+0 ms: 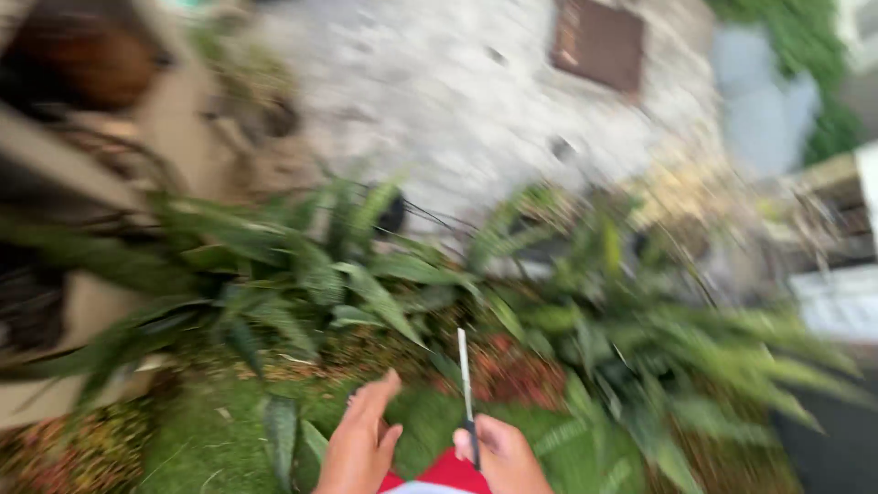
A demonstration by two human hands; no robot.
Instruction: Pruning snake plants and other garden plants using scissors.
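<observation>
The right hand (505, 457) is fisted around a knife (465, 384), blade pointing up and away toward blurred green plants (366, 274). Just beside it, the left hand (359, 444) hangs loosely open, fingers extended, above grass (201, 439).

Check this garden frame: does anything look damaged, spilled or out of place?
Nothing clearly stands out. The right hand holds a thin blade pointing up toward the green leafy plants; the left hand is open beside it. Heavy motion blur hides finer detail.
</observation>
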